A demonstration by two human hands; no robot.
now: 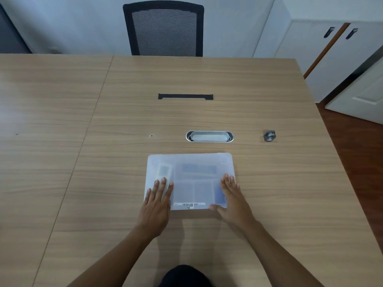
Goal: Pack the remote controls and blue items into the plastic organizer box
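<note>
The table [62, 162] is bare at 9 o'clock. The left hand [156, 200] is laid flat on the lid of the box [189, 179], at the lid's 8 o'clock corner, fingers spread and pinching nothing. The box lies shut at the middle of the table, just in front of the person. Through its cloudy lid a pale remote control [164, 170] can be made out at the box's 10 o'clock, and a blue item [199, 168] at its 12 o'clock; more blue is seen dimly at 4 o'clock. The right hand [232, 195] is pressed flat on the lid's 4 o'clock corner, fingers close together, thumb at the near edge. Beyond the box, at 12 o'clock, a metal cable port [209, 136] is set in the table, and at 2 o'clock a small grey object [269, 136] is left lying.

The packing is judged done and the closing step in hand. Even downward pressure at both near corners is called for next, so that the lid is seated all round; whether it has latched cannot be told.
</note>
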